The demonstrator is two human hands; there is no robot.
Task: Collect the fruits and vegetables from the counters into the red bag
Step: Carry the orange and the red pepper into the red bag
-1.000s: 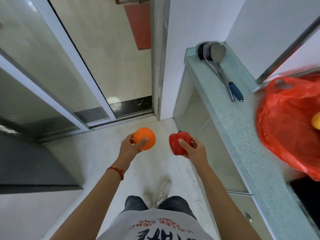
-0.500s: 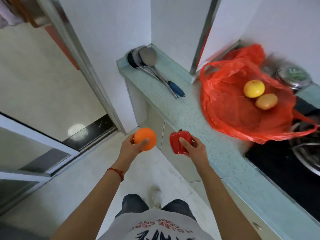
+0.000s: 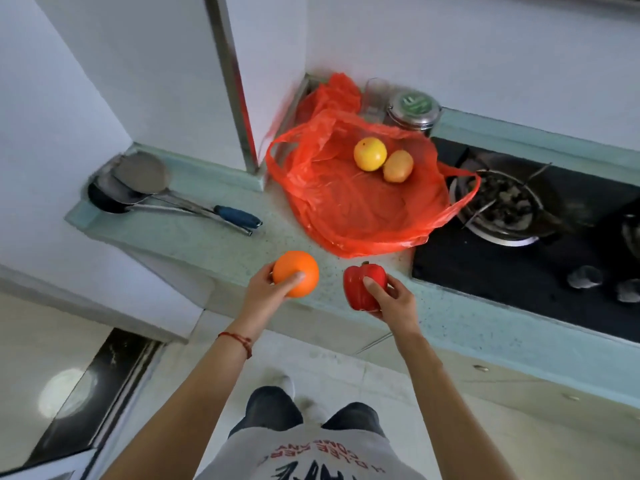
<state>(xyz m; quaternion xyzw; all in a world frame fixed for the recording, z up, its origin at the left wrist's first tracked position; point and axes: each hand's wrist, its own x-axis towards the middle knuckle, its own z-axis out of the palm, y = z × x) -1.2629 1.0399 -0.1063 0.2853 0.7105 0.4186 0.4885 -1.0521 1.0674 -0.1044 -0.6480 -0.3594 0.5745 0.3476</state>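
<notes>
While short of the red bag [image 3: 363,202]: orange [image 3: 296,278] gripped in left hand [image 3: 263,294]; pepper [image 3: 363,285] in right hand [image 3: 394,303].

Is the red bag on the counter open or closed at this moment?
Open: the red bag lies spread, its mouth gaping, with two yellow-orange fruits showing inside.

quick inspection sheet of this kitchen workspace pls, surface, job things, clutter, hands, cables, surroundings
surface: pale green speckled counter.
job's things: open red bag on the counter holds a yellow fruit and an orange-yellow fruit; orange and red pepper are in hand.
clutter: ladles; lidded tin.
grippers: left hand holds the orange, right hand the pepper.
cables: nothing seen.
surroundings: gas hob, white walls, tiled floor.
</notes>
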